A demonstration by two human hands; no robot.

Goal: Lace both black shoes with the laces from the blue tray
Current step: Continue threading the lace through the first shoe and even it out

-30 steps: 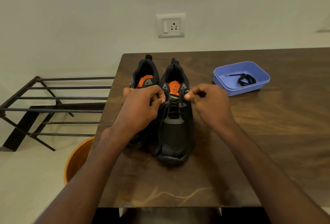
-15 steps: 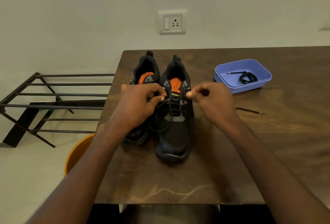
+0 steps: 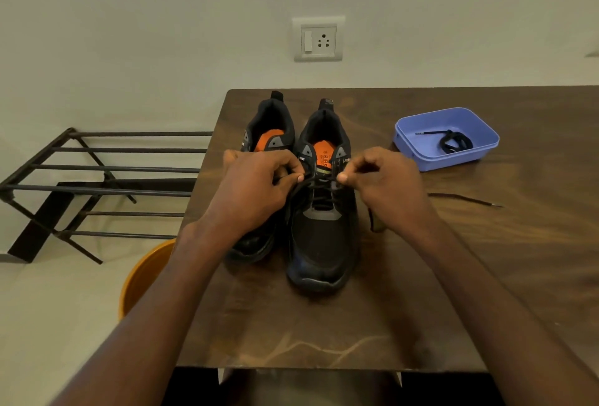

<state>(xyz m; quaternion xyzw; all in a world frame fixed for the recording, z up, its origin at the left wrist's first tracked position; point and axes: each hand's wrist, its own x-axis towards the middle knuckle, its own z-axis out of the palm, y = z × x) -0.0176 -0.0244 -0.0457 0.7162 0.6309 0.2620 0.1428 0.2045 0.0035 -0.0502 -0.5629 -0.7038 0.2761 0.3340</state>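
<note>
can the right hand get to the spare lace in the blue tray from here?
Probably yes: the blue plastic tray sits open-topped just beyond the right hand, nothing between. But that hand pinches the black lace on the right-side black shoe; release first.

Both my forearms reach forward and angle inward toward the right-hand black shoe (image 3: 321, 211), wrists level, backs of the hands up. My left hand (image 3: 256, 191) sits at that shoe's left edge, fingers curled, thumb and forefinger pinching the lace (image 3: 299, 187). My right hand (image 3: 385, 185) sits at its right edge, fingers curled too, pinching the lace near the top eyelets.
</note>
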